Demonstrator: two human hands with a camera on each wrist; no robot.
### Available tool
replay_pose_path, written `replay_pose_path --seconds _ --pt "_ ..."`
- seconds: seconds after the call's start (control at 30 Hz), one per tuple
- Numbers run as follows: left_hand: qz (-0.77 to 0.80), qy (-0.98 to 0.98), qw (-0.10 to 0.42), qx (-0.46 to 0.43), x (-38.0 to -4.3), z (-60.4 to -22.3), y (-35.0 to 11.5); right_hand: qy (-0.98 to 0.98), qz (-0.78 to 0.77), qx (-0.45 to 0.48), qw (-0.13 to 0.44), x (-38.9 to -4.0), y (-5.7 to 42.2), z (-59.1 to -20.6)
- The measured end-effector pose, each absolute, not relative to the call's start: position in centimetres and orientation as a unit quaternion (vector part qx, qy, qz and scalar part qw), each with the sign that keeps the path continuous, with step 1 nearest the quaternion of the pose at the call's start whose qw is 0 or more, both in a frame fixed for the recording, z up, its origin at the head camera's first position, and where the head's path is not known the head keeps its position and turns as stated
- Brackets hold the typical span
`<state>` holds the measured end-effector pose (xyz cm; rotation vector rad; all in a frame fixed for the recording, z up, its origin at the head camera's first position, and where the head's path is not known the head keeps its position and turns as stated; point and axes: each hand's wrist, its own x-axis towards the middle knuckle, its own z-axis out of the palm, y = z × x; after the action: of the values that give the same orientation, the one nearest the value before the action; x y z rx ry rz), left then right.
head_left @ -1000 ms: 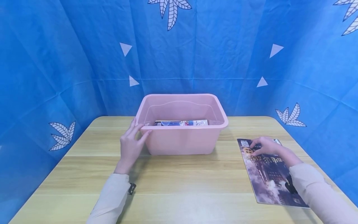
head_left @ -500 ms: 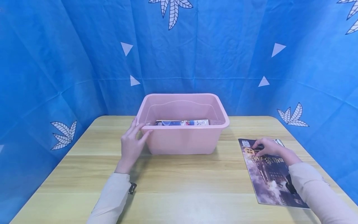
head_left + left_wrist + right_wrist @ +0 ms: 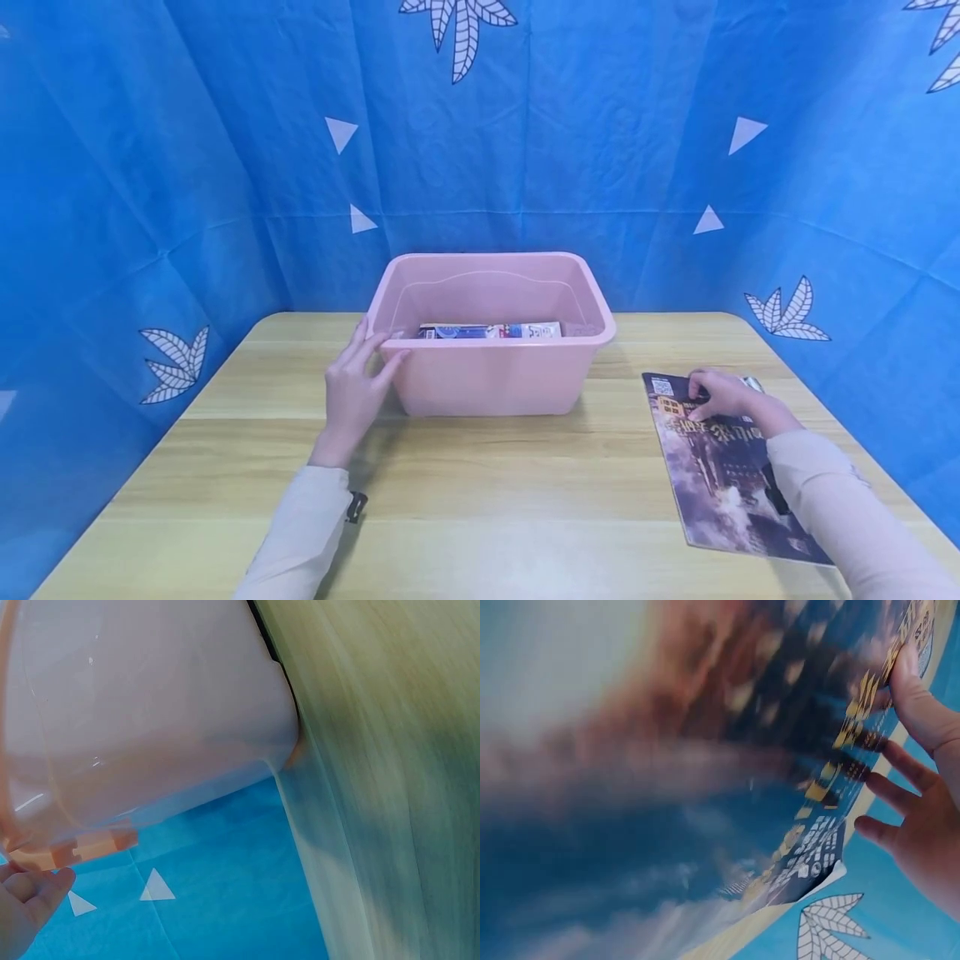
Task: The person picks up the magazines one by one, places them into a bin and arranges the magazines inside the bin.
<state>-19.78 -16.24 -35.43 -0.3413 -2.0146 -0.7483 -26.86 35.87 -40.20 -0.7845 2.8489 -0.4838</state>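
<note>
In the head view my left hand holds the front left corner of a pink plastic bin, with its fingers over the rim and the thumb against the front. The left wrist view shows that hand's fingertips at the rim. My right hand rests on a dark glossy magazine lying on the table. Its fingers are bent. In the right wrist view the thumb touches the cover and the other fingertips are at the magazine's far edge; no finger is plainly seen under it.
Inside the bin lies a flat printed package or booklet, mostly hidden by the front wall. The wooden table carries both bin and magazine. A blue cloth with leaf and triangle prints encloses the back and sides.
My right hand's fingers have bent a little more on the magazine, which has turned very slightly. My left hand stays on the bin's rim. The view has shifted slightly.
</note>
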Motion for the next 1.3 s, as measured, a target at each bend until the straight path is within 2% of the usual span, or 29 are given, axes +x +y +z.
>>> replay_pose_path --seconds 0.33,0.83,1.3 --pt "-0.303 -0.821 0.465 -0.137 -19.7 -35.4 -16.4 0.976 -0.105 -0.182 0.052 -26.4 37.0 -40.2" --pt "-0.309 -0.825 0.455 -0.129 -19.6 -35.7 -16.4 0.972 -0.171 -0.039 0.154 -24.7 38.9 -39.5" --pt "-0.310 -0.815 0.470 -0.139 -19.7 -35.5 -16.4 0.970 -0.229 -0.018 0.082 -24.2 40.0 -40.2"
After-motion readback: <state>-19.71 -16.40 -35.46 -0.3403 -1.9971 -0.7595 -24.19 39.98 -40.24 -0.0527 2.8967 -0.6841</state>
